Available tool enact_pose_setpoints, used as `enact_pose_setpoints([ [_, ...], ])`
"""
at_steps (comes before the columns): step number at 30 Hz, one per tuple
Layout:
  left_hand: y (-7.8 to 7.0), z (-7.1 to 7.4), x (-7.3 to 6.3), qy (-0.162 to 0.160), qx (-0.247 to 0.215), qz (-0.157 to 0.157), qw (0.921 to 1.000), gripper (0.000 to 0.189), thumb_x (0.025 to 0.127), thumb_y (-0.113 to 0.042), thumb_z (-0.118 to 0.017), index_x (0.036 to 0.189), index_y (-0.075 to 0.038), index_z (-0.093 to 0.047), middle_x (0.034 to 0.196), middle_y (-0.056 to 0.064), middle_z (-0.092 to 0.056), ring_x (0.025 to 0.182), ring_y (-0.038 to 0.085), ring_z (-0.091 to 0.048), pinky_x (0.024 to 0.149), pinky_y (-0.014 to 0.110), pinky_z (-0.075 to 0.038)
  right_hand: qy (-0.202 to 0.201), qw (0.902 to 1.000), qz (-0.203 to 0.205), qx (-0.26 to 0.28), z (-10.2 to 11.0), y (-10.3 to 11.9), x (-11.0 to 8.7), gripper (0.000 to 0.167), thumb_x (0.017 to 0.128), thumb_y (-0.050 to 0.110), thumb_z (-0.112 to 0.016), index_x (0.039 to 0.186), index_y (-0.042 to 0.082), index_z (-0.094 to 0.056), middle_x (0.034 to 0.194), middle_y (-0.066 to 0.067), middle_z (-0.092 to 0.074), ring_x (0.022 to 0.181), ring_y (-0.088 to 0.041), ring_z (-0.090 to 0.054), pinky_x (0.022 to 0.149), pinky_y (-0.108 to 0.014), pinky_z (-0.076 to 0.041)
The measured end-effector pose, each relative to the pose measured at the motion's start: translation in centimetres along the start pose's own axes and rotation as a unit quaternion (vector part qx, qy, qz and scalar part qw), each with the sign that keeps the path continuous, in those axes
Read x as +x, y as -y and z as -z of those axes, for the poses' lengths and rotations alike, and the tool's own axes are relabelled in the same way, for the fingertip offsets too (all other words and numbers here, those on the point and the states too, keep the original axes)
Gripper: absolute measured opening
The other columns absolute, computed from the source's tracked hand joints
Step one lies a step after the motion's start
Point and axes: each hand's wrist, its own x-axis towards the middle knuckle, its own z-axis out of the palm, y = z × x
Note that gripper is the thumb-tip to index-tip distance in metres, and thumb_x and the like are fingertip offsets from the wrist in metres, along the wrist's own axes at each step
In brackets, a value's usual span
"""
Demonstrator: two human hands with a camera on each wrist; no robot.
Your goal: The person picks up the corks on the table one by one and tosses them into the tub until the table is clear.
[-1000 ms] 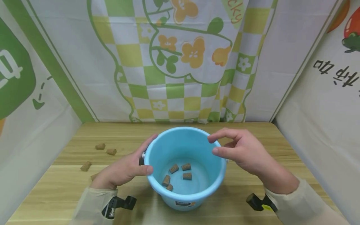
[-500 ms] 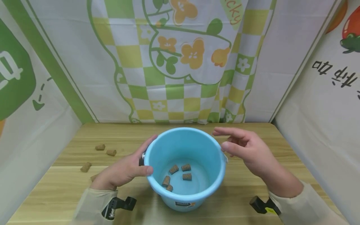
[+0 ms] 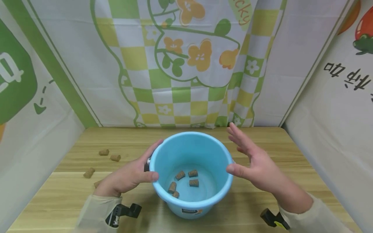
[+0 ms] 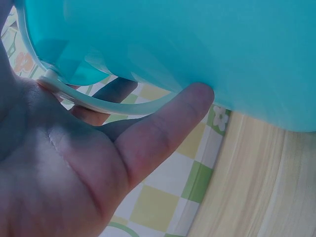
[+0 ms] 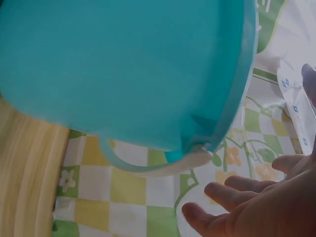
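A light blue bucket (image 3: 192, 204) stands upright on the wooden table, with several corks (image 3: 193, 183) lying on its floor. My left hand (image 3: 132, 174) holds its left side, thumb on the rim and fingers along the outer wall. In the left wrist view, a straight finger (image 4: 163, 133) touches the wall beside the white handle (image 4: 113, 106). My right hand (image 3: 256, 165) is at the bucket's right, fingers spread, holding nothing. Its thumb tip overlaps the rim in the head view. The right wrist view shows the fingers apart from the bucket wall (image 5: 113, 74).
Several more corks (image 3: 115, 157) lie on the table (image 3: 140, 139) left of the bucket, one partly hidden by my left wrist. A checkered cloth (image 3: 186, 97) hangs behind the table, with printed side walls (image 3: 335, 106) at left and right.
My right hand has moved from over the bucket's right rim to just outside it, and its fingers have straightened and spread. The left hand, bucket and corks look unchanged.
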Motion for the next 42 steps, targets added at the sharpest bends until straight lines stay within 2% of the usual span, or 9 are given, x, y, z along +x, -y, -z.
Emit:
enact_pose_setpoints([
  [6,0.1,0.0,0.0,0.004,-0.008,-0.004,1.0000,0.100,0.091,-0.036,-0.073,0.161,-0.031,0.000,0.154,0.026,-0.027,0.126,0.043,-0.045,0.093,0.043,-0.047,0.023,0.9994,-0.023,0.006,-1.1,-1.2,-0.4,0.110,0.083,0.044,-0.081,0.160,0.038,-0.003,0.164,-0.007,-0.015,0.143,-0.040,-0.026,0.103,-0.065,-0.032],
  [11,0.1,0.0,0.1,-0.002,-0.007,0.002,1.0000,0.099,0.091,-0.035,-0.073,0.160,-0.035,-0.002,0.155,0.022,-0.027,0.127,0.043,-0.046,0.094,0.044,-0.047,0.048,0.9973,-0.042,0.036,-1.8,-1.7,-0.4,0.111,0.083,0.048,-0.080,0.161,0.034,-0.002,0.164,-0.011,-0.013,0.133,-0.042,-0.041,0.097,-0.060,-0.041],
  [15,0.1,0.1,0.2,-0.005,-0.003,0.002,1.0000,0.099,0.091,-0.036,-0.074,0.160,-0.036,-0.003,0.155,0.021,-0.027,0.127,0.042,-0.046,0.094,0.044,-0.046,0.059,0.9958,-0.060,0.036,-2.2,-2.3,-0.3,0.112,0.081,0.043,-0.083,0.161,0.032,-0.004,0.158,-0.014,-0.030,0.123,-0.034,-0.053,0.094,-0.055,-0.044],
  [19,0.1,0.1,0.3,-0.004,-0.005,0.001,1.0000,0.100,0.090,-0.036,-0.074,0.160,-0.036,-0.002,0.156,0.020,-0.026,0.128,0.042,-0.045,0.095,0.045,-0.045,0.067,0.9933,-0.079,0.050,-2.5,-2.9,-0.1,0.115,0.080,0.039,-0.085,0.161,0.031,-0.005,0.147,-0.021,-0.043,0.117,-0.035,-0.057,0.092,-0.054,-0.045],
  [24,0.0,0.2,0.4,-0.006,-0.004,0.001,1.0000,0.100,0.091,-0.034,-0.074,0.160,-0.037,-0.003,0.157,0.020,-0.025,0.128,0.041,-0.045,0.095,0.045,-0.045,0.080,0.9904,-0.081,0.077,-2.6,-3.4,0.0,0.124,0.074,0.053,-0.084,0.162,0.023,-0.002,0.141,-0.025,-0.048,0.114,-0.036,-0.058,0.090,-0.053,-0.048],
  [30,0.0,0.2,0.1,-0.010,-0.001,0.008,0.9999,0.099,0.091,-0.032,-0.074,0.160,-0.036,-0.003,0.154,0.023,-0.029,0.126,0.041,-0.048,0.094,0.044,-0.046,0.100,0.9897,-0.051,0.088,-2.3,-3.8,0.1,0.132,0.068,0.070,-0.078,0.161,0.016,-0.002,0.142,-0.022,-0.048,0.114,-0.035,-0.057,0.090,-0.046,-0.048],
  [33,0.0,0.1,0.0,-0.007,-0.008,0.009,0.9999,0.099,0.091,-0.032,-0.074,0.161,-0.033,-0.002,0.154,0.023,-0.029,0.126,0.042,-0.047,0.094,0.043,-0.047,0.116,0.9866,-0.041,0.106,-2.2,-4.1,0.1,0.132,0.069,0.067,-0.080,0.161,0.018,0.000,0.145,-0.020,-0.044,0.118,-0.037,-0.054,0.091,-0.043,-0.049],
  [37,0.1,0.0,-0.1,-0.004,-0.013,0.010,0.9998,0.100,0.091,-0.034,-0.074,0.161,-0.032,-0.002,0.153,0.022,-0.030,0.125,0.042,-0.048,0.093,0.043,-0.047,0.134,0.9802,-0.048,0.138,-2.1,-4.3,0.0,0.131,0.071,0.054,-0.087,0.161,0.022,0.002,0.149,-0.020,-0.039,0.120,-0.039,-0.052,0.091,-0.043,-0.050],
  [42,0.2,-0.1,0.0,-0.001,-0.015,0.005,0.9999,0.101,0.091,-0.037,-0.074,0.161,-0.031,-0.001,0.153,0.023,-0.029,0.125,0.042,-0.048,0.094,0.043,-0.047,0.132,0.9823,-0.057,0.121,-1.9,-4.2,-0.2,0.130,0.071,0.045,-0.090,0.161,0.026,0.001,0.148,-0.020,-0.041,0.118,-0.037,-0.054,0.090,-0.040,-0.049],
])
